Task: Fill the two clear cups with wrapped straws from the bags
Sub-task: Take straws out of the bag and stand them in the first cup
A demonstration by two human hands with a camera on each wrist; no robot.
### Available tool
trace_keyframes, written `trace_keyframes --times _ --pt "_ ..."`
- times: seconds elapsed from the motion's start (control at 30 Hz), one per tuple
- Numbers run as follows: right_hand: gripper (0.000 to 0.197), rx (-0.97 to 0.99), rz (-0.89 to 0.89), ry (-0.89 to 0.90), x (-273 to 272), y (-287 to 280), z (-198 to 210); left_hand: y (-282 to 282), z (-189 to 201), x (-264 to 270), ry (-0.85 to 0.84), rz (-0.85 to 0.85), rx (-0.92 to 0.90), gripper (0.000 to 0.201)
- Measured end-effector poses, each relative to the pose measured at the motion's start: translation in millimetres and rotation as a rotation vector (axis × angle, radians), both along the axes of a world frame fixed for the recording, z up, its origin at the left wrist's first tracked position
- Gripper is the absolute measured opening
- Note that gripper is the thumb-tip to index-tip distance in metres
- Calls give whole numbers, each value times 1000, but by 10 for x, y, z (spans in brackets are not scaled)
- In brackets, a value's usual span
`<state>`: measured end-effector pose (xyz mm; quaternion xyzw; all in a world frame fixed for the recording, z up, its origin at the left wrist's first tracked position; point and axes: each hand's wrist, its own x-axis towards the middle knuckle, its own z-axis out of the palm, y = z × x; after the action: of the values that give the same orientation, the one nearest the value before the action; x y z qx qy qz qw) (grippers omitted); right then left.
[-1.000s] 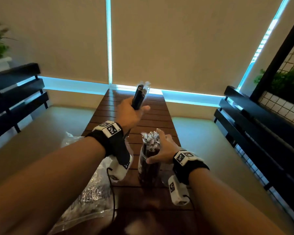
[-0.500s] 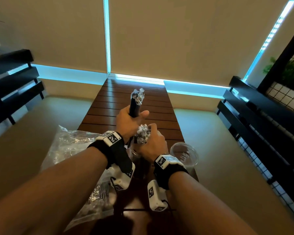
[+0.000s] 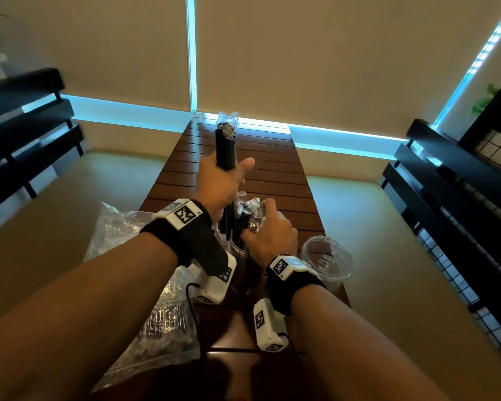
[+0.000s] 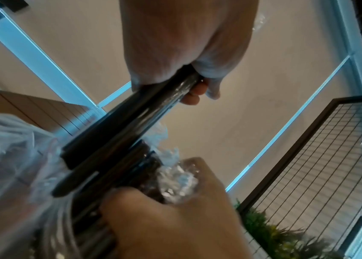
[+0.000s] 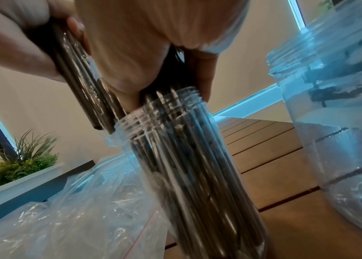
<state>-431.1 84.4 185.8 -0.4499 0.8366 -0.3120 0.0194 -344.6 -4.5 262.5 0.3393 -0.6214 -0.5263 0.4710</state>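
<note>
My left hand (image 3: 232, 172) grips an upright bundle of black wrapped straws (image 3: 225, 146); its lower ends reach the rim of the filled clear cup (image 5: 189, 157), seen best in the right wrist view. My right hand (image 3: 262, 219) is curled round the crinkled wrapper tops of the straws (image 3: 250, 211) standing in that cup, just right of the bundle. The second clear cup (image 3: 326, 260) stands to the right of my right wrist and looks empty. In the left wrist view the bundle (image 4: 131, 122) slants down past my right hand (image 4: 175, 219).
Clear plastic bags (image 3: 133, 256) holding more wrapped straws lie on the left of the narrow slatted wooden table (image 3: 272, 175). Dark benches (image 3: 446, 198) flank it on both sides. A planter with greenery (image 5: 20, 166) stands nearby. Blinds close off the far end.
My left hand has brought the bundle down and upright, close to the filled cup. My right hand has gone from resting beside the straw tops to gripping them.
</note>
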Motion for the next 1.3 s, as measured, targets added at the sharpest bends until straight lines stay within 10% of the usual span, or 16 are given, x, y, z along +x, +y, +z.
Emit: trace_keyframes --times 0.83,1.07,1.3 --pt "63 34 -59 -121 24 -51 67 -79 -22 -178 177 131 131 20" --pt "106 89 160 -222 -72 -4 62 -147 -98 -182 260 178 281 44" --pt "73 16 96 -62 -87 -7 8 -37 -239 -205 185 12 156 26"
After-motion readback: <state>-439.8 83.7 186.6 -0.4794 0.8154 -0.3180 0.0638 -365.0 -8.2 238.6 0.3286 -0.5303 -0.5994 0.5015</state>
